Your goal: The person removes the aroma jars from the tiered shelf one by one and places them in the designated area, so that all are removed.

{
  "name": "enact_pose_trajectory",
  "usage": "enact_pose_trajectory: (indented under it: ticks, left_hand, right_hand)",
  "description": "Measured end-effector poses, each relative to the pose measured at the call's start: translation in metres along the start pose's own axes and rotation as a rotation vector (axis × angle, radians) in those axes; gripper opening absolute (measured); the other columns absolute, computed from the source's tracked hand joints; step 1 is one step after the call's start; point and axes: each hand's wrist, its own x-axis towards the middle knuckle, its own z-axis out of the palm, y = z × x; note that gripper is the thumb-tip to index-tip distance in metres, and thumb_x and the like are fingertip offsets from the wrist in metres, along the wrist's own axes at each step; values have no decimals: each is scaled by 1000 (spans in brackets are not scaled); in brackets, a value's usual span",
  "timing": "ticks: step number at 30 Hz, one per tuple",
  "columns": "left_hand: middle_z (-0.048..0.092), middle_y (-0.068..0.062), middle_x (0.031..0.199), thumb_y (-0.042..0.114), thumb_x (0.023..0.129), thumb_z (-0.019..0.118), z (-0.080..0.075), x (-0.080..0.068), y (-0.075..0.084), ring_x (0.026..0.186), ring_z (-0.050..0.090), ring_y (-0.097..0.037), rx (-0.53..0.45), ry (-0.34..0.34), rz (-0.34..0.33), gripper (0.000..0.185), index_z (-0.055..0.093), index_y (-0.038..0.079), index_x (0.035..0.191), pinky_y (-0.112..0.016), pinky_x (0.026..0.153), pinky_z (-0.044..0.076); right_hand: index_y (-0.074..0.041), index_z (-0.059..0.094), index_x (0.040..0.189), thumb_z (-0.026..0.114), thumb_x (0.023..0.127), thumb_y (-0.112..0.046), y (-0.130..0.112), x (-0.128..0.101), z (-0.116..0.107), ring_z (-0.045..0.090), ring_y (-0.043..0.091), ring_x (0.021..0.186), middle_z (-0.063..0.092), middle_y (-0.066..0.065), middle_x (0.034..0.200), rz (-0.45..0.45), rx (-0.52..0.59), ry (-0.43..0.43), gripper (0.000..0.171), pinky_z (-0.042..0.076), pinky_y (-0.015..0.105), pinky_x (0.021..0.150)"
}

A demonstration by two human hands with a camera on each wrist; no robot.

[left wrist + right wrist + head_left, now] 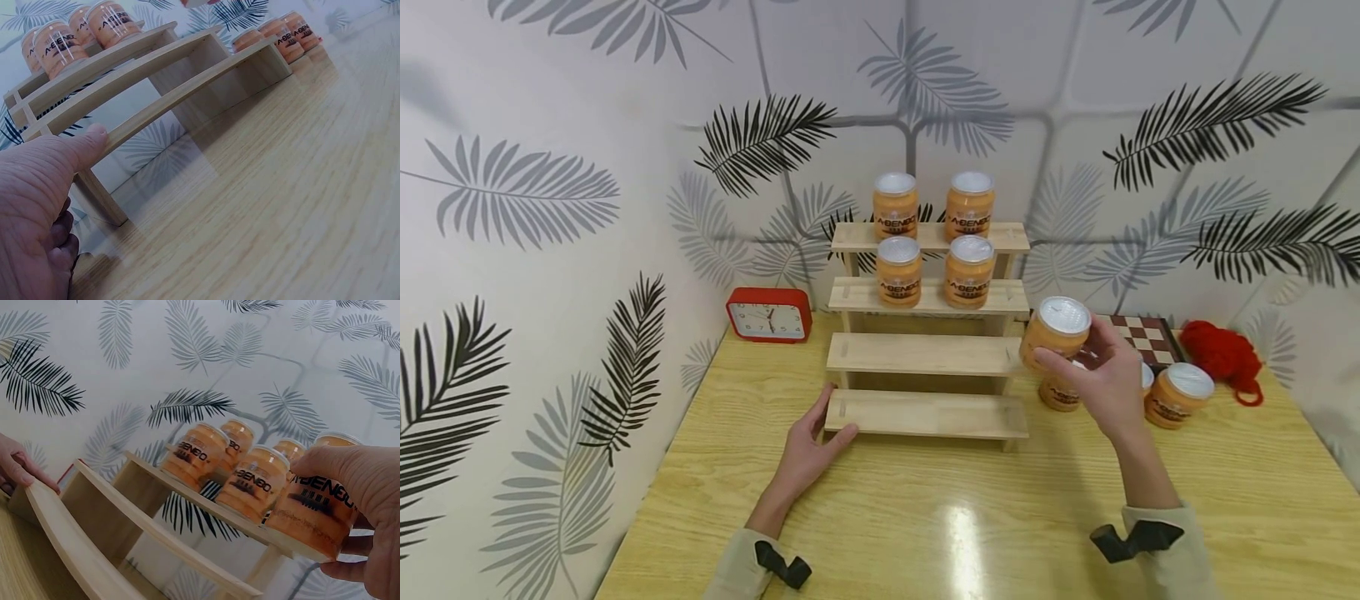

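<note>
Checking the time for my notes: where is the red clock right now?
In the head view the red clock stands at the table's back left, against the wall, just left of the wooden stepped shelf.

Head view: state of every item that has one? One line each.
Right hand: grips a jar, held in the air beside the rack.
Held jar: lid on, tilted, off the table.
Left hand: thumb on the bottom step's left end.
Rack: upright; top two steps hold jars, lower two bare.
Shelf jars: four, upright, lids on.
Table jars: upright, lids on.
Clock: standing against the wall.
</note>
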Motion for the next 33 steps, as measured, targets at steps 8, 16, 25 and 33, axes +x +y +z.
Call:
enact_pose_trajectory:
  ticks: [8,16,25,33]
  left_hand:
    - [27,-8,171,20,99,76,0,-2,1,156,26,-21,-2,-2,1,86,24,5,166,-41,124,25]
    - [27,-8,171,20,98,77,0,0,0,156,26,-22,-9,3,13,86,25,6,166,-42,124,25]
    - [26,-14,171,18,98,77,1,-1,1,155,26,-22,-11,3,16,86,25,3,166,-41,124,25]
    - [27,-11,170,19,98,77,1,-1,2,156,27,-23,-7,9,1,87,26,4,166,-42,124,26]
  right_hand:
    - [-9,64,142,88,82,0,9,-3,-41,64,11,102,69,-7,120,45,-73,94,65,54,11,81]
    - [-10,64,143,87,82,3,13,-6,-82,64,10,108,69,-7,123,131,-79,206,66,53,8,84]
    - [-8,67,139,84,80,11,24,-7,-129,66,8,100,70,-5,117,188,-7,341,65,53,7,78]
    - [-15,62,145,83,86,0,34,-10,-162,59,4,110,64,-10,126,282,-184,421,65,49,5,84]
